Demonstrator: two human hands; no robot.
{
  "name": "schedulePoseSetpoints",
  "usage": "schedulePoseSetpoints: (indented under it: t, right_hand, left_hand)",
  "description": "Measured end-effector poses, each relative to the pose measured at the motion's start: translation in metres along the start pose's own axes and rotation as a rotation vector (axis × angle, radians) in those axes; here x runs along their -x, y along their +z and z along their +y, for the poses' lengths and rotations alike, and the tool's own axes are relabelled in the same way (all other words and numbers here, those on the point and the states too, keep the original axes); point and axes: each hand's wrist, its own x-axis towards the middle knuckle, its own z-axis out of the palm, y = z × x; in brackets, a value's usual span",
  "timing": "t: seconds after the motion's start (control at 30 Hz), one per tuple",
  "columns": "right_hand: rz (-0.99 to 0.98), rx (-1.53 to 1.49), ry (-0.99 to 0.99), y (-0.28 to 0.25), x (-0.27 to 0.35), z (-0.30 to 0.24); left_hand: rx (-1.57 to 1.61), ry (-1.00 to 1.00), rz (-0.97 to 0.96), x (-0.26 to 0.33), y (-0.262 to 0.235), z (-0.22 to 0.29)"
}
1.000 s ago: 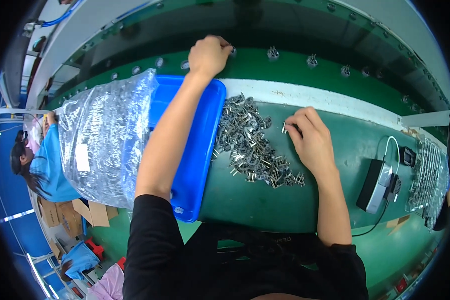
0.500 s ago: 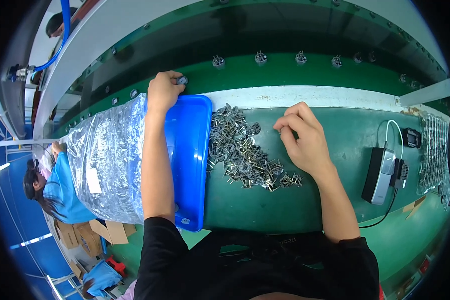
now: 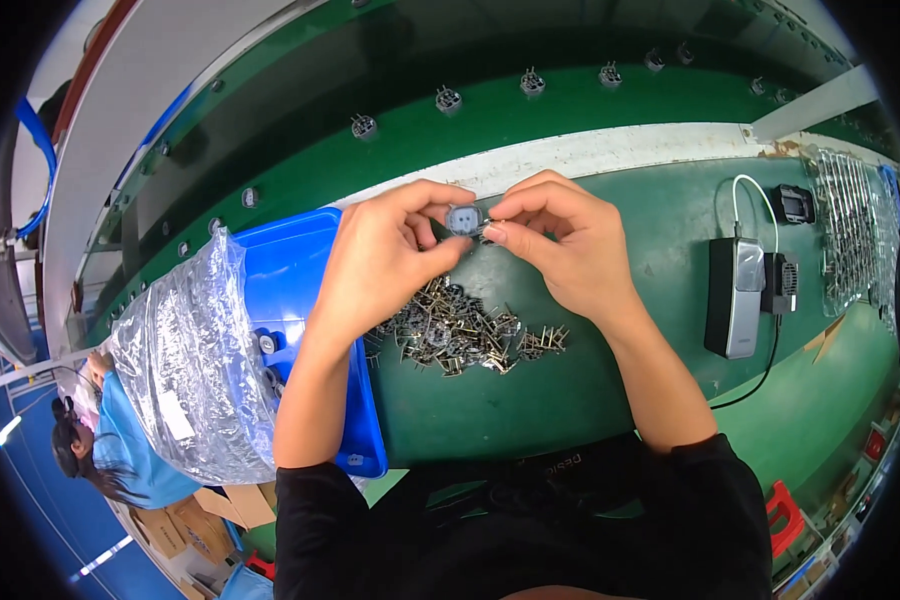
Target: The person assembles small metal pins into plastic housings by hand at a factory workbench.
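In front of me, above the green bench, my two hands meet. My left hand (image 3: 395, 235) pinches a round grey plastic part (image 3: 464, 220) with small holes in its face, between thumb and fingers. Close against that part's right side, my right hand (image 3: 570, 240) has thumb and fingertips closed on a small metal piece (image 3: 491, 229), mostly hidden by the fingertips. Below the hands lies a heap of small pronged metal parts (image 3: 455, 335), partly behind my left hand.
A blue tray (image 3: 368, 440) with a few round parts sits under my left forearm, beside a clear plastic bag (image 3: 185, 370). Beyond a white rail (image 3: 530, 155), pronged round parts stand on a green conveyor belt (image 3: 400, 160). A black-and-silver device (image 3: 735, 300) with cables stands right. A co-worker (image 3: 135, 440) is at far left.
My left hand has come back from the belt with the round grey part. My right hand has moved left and up to meet it. The whole view has shifted a little.
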Motion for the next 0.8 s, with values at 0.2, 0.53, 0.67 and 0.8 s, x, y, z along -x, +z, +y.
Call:
schedulePoseSetpoints:
  t: [0.2,0.53,0.67,0.8]
  right_hand:
    - [0.024,0.254,-0.129,-0.002,0.002,-0.005]
    - [0.022,0.266,-0.138,0.002,0.004,-0.006]
    - [0.037,0.331,-0.241,0.003,0.003,0.002]
    - [-0.052,0.224,-0.116,0.004,0.002,0.004]
  left_hand:
    - [0.005,0.038,-0.064,0.004,0.009,0.004]
    - [0.094,0.044,-0.076,0.005,0.011,-0.001]
    - [0.352,-0.023,-0.106,0.002,0.008,-0.002]
    - [0.324,-0.043,-0.018,-0.021,-0.012,-0.015]
